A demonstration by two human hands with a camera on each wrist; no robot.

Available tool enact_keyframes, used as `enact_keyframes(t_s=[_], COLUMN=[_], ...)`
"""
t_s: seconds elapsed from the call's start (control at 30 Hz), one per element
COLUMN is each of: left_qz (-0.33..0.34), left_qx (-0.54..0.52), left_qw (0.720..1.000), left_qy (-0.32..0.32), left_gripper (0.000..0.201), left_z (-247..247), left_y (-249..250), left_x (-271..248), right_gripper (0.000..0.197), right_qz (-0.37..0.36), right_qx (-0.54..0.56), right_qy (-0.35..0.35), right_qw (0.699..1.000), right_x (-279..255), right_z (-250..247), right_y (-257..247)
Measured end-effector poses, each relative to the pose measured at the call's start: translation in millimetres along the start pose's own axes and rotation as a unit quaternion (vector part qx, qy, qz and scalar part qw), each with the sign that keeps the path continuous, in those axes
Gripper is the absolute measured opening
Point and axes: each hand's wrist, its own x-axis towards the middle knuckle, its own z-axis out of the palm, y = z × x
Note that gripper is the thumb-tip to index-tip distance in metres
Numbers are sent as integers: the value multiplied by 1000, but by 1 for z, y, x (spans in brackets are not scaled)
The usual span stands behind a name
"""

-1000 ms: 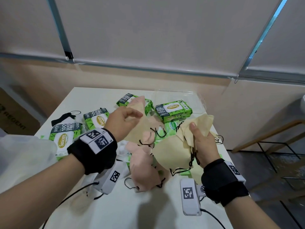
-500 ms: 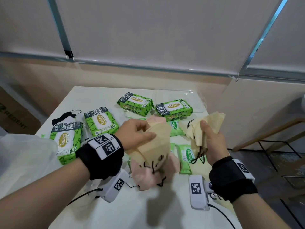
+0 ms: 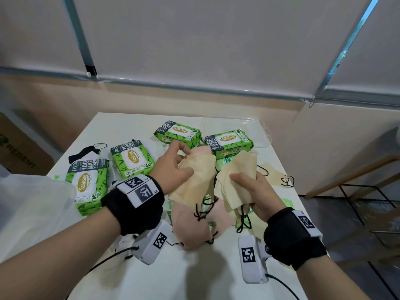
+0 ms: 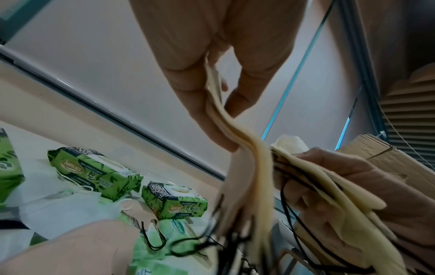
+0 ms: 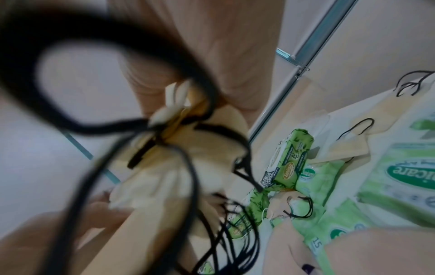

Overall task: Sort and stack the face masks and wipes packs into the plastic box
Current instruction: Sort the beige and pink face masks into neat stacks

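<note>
White tabletop (image 3: pixel 138 284), lower frame: the left hand (image 3: pixel 171 172) pinches beige masks (image 3: pixel 194 180) beside the right hand (image 3: pixel 257 191), which grips a second beige bundle (image 3: pixel 236 178). Squaring edges and tucking loops should help stacking. Wipes packs (image 3: pixel 229 140) and the clear plastic box (image 3: pixel 249 126) lie beyond, upper centre.

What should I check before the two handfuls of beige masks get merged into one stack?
1. Left hand grips its beige masks: ok.
2. Right hand grips its own bunch: ok.
3. Bunches close enough to join: ok, edges nearly meet in the head view.
4. Black ear loops free of tangles: not ok, they hang bunched between the two handfuls.
5. Only beige in the left handful: cannot tell, pink masks lie right under it.
6. Plastic box ready to receive: cannot tell, it is clear and its inside is hard to make out.
</note>
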Motion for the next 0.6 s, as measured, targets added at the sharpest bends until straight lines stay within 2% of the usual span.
enact_keyframes(t_s=[0.07, 0.17, 0.37, 0.47, 0.6], left_qz=[26, 41, 19, -1, -28], left_qx=[9, 26, 22, 36, 51], left_qw=[1000, 999, 998, 997, 998], left_qy=[11, 11, -56, -64, -38], left_gripper=[41, 45, 8, 18, 31], left_z=[-1, 2, 18, 25, 29], left_y=[-3, -1, 8, 5, 2], left_x=[3, 6, -4, -6, -4], right_gripper=[32, 35, 43, 39, 40], right_qz=[0, -13, -32, -30, -23], right_qx=[2, -25, -27, -19, -10], right_qy=[-4, -14, 5, 14, -2], right_qw=[1000, 1000, 999, 999, 1000], right_x=[0, 0, 3, 4, 3], right_z=[0, 4, 17, 21, 24], right_y=[0, 1, 3, 4, 5])
